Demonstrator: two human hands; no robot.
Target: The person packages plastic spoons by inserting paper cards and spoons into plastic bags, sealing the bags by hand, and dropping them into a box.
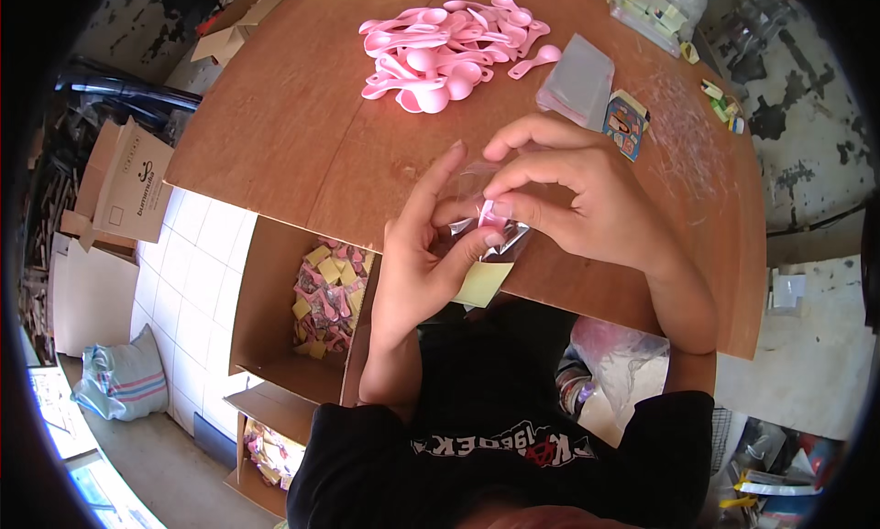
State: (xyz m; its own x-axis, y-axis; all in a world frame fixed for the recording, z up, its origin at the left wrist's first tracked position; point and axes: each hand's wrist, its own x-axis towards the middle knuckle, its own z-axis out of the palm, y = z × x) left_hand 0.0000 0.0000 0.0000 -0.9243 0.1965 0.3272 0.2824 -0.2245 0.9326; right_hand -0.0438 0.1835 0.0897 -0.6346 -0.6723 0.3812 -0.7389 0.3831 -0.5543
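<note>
At centre frame, both hands meet over the near edge of a brown wooden table (302,153). The left hand (417,272) rises from below, fingers extended upward, thumb pressed against a small clear plastic bag (486,219) from the underside. The right hand (573,194) enters from the right and curls over the bag, thumb and forefinger pinching its top. A pink item (489,214) shows inside the bag between the fingertips; its exact form cannot be determined. A pale yellow card (483,283) hangs below the bag, just under the left thumb, overhanging the table edge.

Toward the upper centre, a heap of pink plastic spoons (449,52) lies on the table, well apart from the hands. To its right, a stack of empty clear bags (577,80) rests flat, with a small printed colourful card (626,126) just beside it. More small packets (655,11) sit at the upper right.

Below the table edge at lower left, an open cardboard box (266,291) holds filled packets (325,295) in pink and yellow. A second box (261,446) sits below it. Flattened cardboard (128,185) lies at the left of the frame on white floor tiles.
</note>
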